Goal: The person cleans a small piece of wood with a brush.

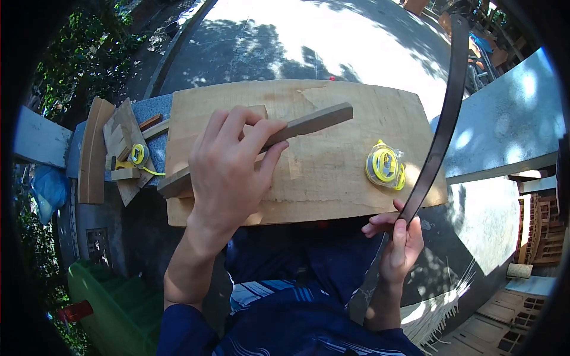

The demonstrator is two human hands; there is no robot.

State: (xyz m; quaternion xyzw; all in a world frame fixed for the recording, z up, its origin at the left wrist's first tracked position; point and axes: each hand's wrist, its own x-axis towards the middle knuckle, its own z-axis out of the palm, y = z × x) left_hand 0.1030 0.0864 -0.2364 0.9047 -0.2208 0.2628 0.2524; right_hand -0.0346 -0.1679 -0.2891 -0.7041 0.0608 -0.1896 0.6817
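As the left hand grips wood, the right holds perhaps a ruler.

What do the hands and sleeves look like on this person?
Left hand and right hand are both ungloved, with no ring or watch visible. Wrists and forearms are bare up to the dark navy left sleeve and right sleeve.

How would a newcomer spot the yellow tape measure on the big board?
Find the wide, pale wooden board spanning the middle. Near its right end, left of the long, dark, flat strip, lies the round yellow tape measure. Its yellow look-alike lies off the board, among wood pieces.
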